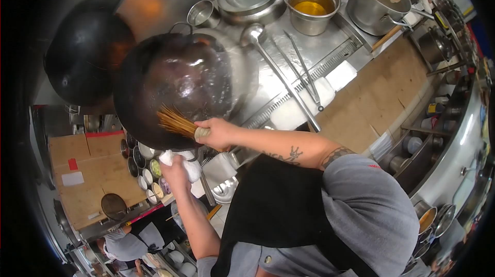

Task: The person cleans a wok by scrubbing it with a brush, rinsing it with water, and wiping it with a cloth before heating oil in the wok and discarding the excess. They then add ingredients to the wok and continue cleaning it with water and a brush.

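In the head view, my right hand is closed around the bound end of a bamboo wok brush. Its splayed bristles lie over the near side of a large dark wok, whose inside looks wet and shiny. My left hand grips a folded white cloth at the wok's near rim. The rim beneath the cloth is hidden.
Beyond the wok stands another dark wok. A ladle and tongs lie to the right, near a pot of yellow liquid. Small ingredient containers stand at left; another person is at lower left.
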### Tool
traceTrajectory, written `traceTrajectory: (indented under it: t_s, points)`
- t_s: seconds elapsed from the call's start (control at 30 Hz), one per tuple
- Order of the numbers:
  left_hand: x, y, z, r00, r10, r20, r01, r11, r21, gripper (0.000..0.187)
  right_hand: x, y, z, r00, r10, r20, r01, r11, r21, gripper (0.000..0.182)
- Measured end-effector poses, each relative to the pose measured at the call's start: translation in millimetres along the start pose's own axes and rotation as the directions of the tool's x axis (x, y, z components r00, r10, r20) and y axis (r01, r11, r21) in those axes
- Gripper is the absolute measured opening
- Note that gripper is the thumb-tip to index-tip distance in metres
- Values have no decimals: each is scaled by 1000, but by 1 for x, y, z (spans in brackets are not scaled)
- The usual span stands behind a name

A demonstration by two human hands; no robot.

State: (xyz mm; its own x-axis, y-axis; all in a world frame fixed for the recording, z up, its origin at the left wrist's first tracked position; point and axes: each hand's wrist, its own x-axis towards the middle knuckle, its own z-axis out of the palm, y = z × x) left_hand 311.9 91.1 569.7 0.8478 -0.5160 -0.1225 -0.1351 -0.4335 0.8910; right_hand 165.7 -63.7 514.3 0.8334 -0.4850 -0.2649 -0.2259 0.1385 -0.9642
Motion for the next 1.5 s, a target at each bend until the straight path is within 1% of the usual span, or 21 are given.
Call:
traceTrajectory:
  t_s: [0.1,0.17,0.27,0.37,0.47,0.5,0.6,0.67,0.7,0.73,0.77,0.83,0.87,0.9,0.97,1.07,1.17,1.27,1.37,1.47,1.5]
  points:
    - [-5,11,-1,987,160,0,-159,979,128,36,-6,0,-5,998,40,39,-49,964,262,65]
    - [-10,13,-1,962,272,-31,-255,933,255,37,14,28,4,993,33,115,-78,909,409,65]
    - [-18,18,0,943,328,-54,-286,882,374,39,23,35,13,992,32,119,-76,918,389,66]
    - [-4,-20,-18,994,95,-51,-85,980,179,38,25,26,17,993,56,108,-77,978,194,67]
    - [-3,-60,-19,987,-122,-107,106,985,-139,35,29,13,2,995,25,101,-21,999,-37,67]
    - [4,-89,-26,984,-174,-43,157,952,-262,33,28,12,-4,995,4,99,7,994,-113,67]
    - [4,-120,-26,933,-357,52,339,817,-467,33,10,33,-27,979,-172,-113,174,985,2,65]
    - [5,-139,-30,879,-458,133,444,684,-578,33,-32,16,-61,955,-105,-279,107,994,-10,65]
    - [5,-142,-34,861,-475,180,477,632,-611,35,-48,21,-77,903,-202,-378,157,977,-146,67]
    - [6,-144,-39,842,-490,226,507,579,-638,36,-63,19,-92,888,-203,-413,155,977,-149,66]
    - [8,-144,-45,824,-498,271,536,528,-659,38,-68,40,-105,792,-358,-494,172,908,-382,68]
    - [6,-145,-51,817,-454,355,560,481,-674,40,-74,75,-129,770,-373,-518,70,856,-512,68]
    - [6,-145,-54,812,-428,396,573,457,-681,41,-78,94,-133,799,-262,-542,-93,836,-541,69]
    - [8,-148,-58,796,-399,455,600,422,-679,41,-79,115,-134,802,-247,-544,-147,801,-581,69]
    - [11,-156,-62,755,-331,566,655,346,-672,42,-78,129,-121,812,-32,-582,-369,745,-556,67]
    - [11,-154,-59,737,-386,555,672,327,-665,46,-68,172,-104,789,-57,-612,-407,698,-590,59]
    - [12,-154,-61,723,-397,565,684,299,-665,49,-68,195,-107,755,-145,-640,-331,758,-562,44]
    - [16,-166,-68,703,-402,587,702,262,-662,50,-87,180,-119,692,-73,-718,-474,705,-528,22]
    - [12,-152,-63,726,-426,540,674,286,-681,49,-105,192,-135,684,133,-717,-615,634,-469,21]
    - [14,-158,-67,698,-437,567,706,287,-647,48,-114,177,-132,695,260,-671,-657,609,-445,26]
    - [15,-162,-67,708,-446,547,693,292,-659,48,-115,183,-131,704,235,-670,-650,594,-474,28]
